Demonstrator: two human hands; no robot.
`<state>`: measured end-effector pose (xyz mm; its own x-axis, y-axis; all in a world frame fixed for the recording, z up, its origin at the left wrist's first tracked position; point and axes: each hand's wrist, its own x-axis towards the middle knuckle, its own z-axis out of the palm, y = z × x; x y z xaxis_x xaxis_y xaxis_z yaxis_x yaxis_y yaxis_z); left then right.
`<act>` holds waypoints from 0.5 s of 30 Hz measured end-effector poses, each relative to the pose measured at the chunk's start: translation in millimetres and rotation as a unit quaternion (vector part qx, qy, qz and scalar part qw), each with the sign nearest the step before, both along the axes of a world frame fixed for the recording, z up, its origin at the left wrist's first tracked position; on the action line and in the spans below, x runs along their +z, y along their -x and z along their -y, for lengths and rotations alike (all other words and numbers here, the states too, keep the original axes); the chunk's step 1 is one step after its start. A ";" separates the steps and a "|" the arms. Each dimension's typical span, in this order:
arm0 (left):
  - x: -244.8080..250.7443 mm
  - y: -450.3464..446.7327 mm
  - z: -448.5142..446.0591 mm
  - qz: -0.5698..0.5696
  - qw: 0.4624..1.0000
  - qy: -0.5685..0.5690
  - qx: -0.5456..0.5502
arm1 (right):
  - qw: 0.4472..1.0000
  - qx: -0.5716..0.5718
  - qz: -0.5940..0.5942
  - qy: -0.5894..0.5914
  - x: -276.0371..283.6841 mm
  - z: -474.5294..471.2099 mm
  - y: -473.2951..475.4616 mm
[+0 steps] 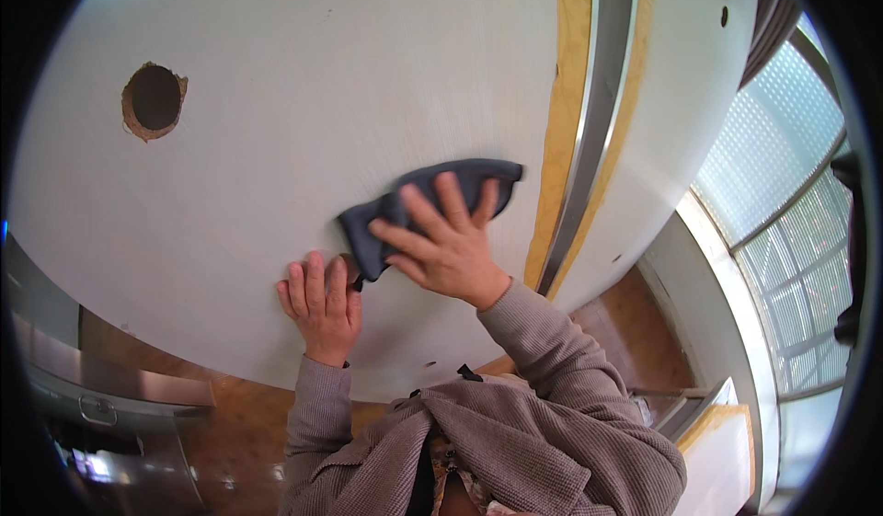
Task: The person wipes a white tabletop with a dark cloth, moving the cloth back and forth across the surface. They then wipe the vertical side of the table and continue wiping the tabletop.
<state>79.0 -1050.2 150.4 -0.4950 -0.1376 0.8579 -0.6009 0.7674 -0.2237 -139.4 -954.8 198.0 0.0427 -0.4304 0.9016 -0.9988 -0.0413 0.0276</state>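
A large white panel (276, 136) fills most of the view in front of me. My right hand (448, 240) lies spread on a dark grey cloth (455, 171), pressing it flat against the panel; the hand and cloth are slightly blurred. To the left and a little lower, my left hand (324, 305) rests palm down on the panel, fingers up, holding nothing. The cloth's lower left corner lies beside its fingertips. Right of the cloth runs a grey metal channel (599, 109) with strips of yellow tape (569, 88) along both sides.
A rough-edged round hole (155, 101) pierces the panel at upper left. Windows with textured glass (772, 123) stand at right. Another white board with a yellow edge (721, 454) is at lower right. At lower left, a shiny metal appliance or cabinet (117, 440) stands on the brown floor (241, 426).
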 end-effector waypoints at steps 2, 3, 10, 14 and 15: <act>-3.1 -4.7 1.8 0.007 1.000 -0.009 0.005 | 0.999 -0.012 -0.041 -0.015 6.2 2.7 -0.2; -3.9 -5.9 4.0 0.004 1.000 -0.003 0.007 | 0.999 -0.021 -0.040 -0.021 14.7 4.3 8.1; -4.5 4.1 7.3 -0.011 1.000 0.024 0.003 | 0.989 -0.105 0.100 0.040 31.9 -9.0 56.8; -1.4 12.5 1.9 0.002 1.000 0.005 -0.002 | 0.996 -0.068 0.064 0.004 -7.0 -4.0 16.3; 0.3 15.5 1.3 0.014 1.000 0.010 -0.002 | 0.998 -0.056 0.020 0.037 -9.9 -5.4 13.4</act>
